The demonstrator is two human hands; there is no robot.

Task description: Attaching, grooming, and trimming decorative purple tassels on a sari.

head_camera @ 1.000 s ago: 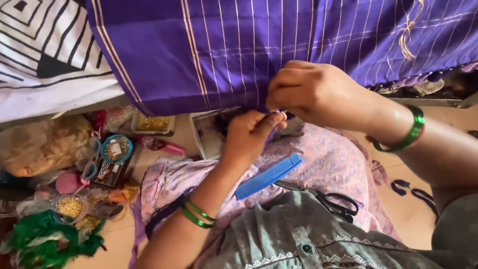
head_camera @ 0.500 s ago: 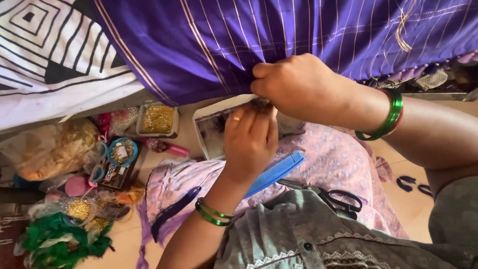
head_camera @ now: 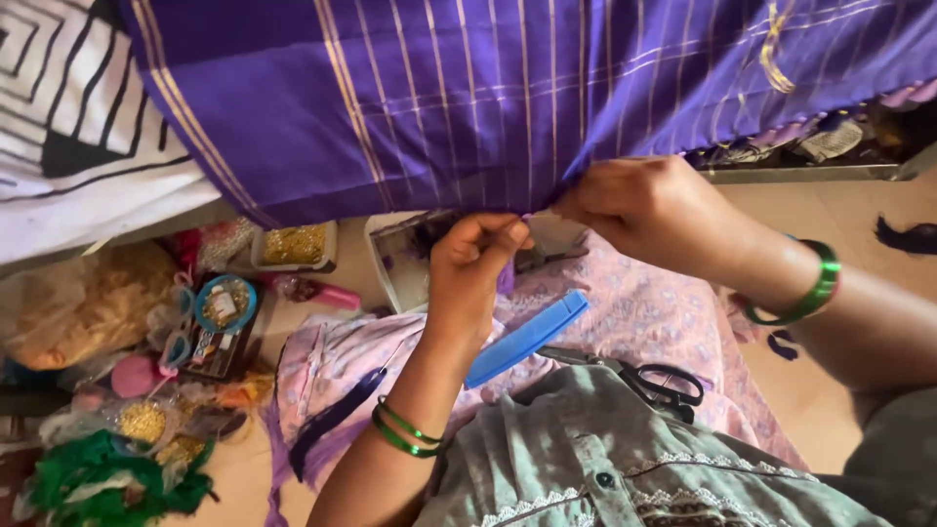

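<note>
A purple cloth with gold stripes hangs across the top of the view. My left hand pinches its lower hem from below, fingers closed on the edge. Just to the right, my right hand grips the same hem, bunching the cloth. Both wrists wear green bangles. Under my hands, on my lap, lie a blue comb and black-handled scissors on pink patterned fabric.
A white tray sits on the floor behind my left hand. At left lie small boxes of gold beads, a blue round container, plastic bags and green thread. A black-and-white patterned cloth lies top left.
My left hand has slid left along the hem and apart from my right hand, which has shifted right. The view has tilted slightly.
</note>
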